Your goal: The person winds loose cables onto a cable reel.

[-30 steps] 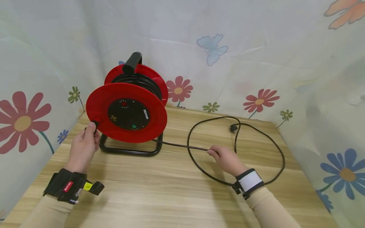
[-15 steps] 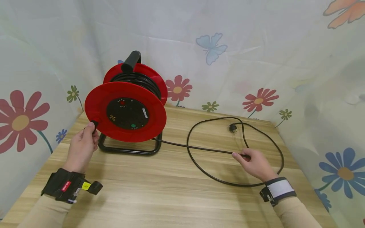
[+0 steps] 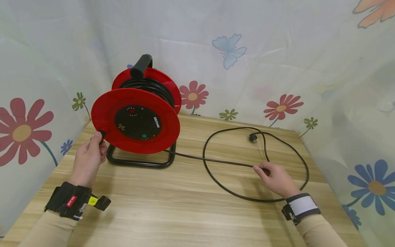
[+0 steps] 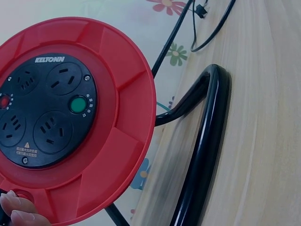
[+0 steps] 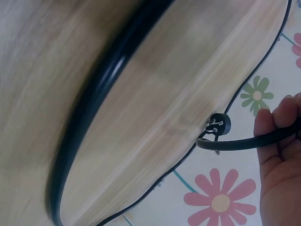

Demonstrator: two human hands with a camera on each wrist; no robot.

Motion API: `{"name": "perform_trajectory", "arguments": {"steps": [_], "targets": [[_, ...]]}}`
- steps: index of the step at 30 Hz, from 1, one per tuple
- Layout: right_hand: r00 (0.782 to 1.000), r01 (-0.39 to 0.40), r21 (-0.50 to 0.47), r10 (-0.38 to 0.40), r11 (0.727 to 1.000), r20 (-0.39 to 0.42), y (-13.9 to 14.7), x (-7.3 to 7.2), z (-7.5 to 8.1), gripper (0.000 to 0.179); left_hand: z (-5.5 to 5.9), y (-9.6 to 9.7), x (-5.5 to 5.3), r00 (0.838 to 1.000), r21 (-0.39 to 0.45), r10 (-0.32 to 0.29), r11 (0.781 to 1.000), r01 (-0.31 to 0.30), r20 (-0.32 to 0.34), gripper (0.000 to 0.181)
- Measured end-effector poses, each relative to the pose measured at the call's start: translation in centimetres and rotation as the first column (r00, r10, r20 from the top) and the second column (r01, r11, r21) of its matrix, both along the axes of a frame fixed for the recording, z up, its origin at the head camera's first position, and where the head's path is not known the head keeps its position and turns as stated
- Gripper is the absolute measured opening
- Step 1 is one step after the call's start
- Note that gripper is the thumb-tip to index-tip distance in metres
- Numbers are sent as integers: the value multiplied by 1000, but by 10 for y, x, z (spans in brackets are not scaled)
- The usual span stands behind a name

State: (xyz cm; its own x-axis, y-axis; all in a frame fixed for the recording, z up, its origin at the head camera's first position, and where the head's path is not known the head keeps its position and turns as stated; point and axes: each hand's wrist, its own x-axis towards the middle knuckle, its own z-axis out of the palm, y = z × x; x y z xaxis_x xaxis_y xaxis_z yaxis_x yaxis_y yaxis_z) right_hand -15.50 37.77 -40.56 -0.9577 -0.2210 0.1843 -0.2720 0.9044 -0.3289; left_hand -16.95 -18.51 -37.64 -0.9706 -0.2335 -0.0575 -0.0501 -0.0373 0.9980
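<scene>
A red cable reel (image 3: 168, 120) with a black socket panel (image 3: 139, 122) stands on its black tube frame (image 3: 142, 164) at the left of the table. My left hand (image 3: 87, 159) pinches the small black crank knob (image 3: 102, 135) at the lower left of the reel's front disc. From under the reel, black cable (image 3: 222, 161) runs right to my right hand (image 3: 279, 180), whose fingers curl round it just above the tabletop. Beyond that hand the cable lies in a wide loop, ending in a black plug (image 3: 253, 138) with its prongs showing, also seen in the right wrist view.
A wooden table (image 3: 185, 206) spreads under everything. Behind and on both sides hangs a pale curtain (image 3: 191, 34) printed with flowers and butterflies. Atop the reel is a black carrying handle (image 3: 142, 67), and more cable (image 3: 148, 85) is wound between its red discs.
My right hand has moved right and slightly nearer, lengthening the straight stretch of cable from the reel, then stayed nearly still. My left hand and the reel have hardly moved.
</scene>
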Motion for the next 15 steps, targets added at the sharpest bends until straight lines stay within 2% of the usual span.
{"name": "perform_trajectory", "arguments": {"steps": [8, 15], "targets": [[1000, -4, 22, 3, 1000, 19, -9, -4, -5, 43, 5, -1, -2, 1000, 8, 11, 1000, -11, -30, 48], [1000, -11, 16, 11, 1000, 29, -17, -6, -9, 44, 12, -3, -4, 995, -16, -2, 1000, 1, -103, 43]]}}
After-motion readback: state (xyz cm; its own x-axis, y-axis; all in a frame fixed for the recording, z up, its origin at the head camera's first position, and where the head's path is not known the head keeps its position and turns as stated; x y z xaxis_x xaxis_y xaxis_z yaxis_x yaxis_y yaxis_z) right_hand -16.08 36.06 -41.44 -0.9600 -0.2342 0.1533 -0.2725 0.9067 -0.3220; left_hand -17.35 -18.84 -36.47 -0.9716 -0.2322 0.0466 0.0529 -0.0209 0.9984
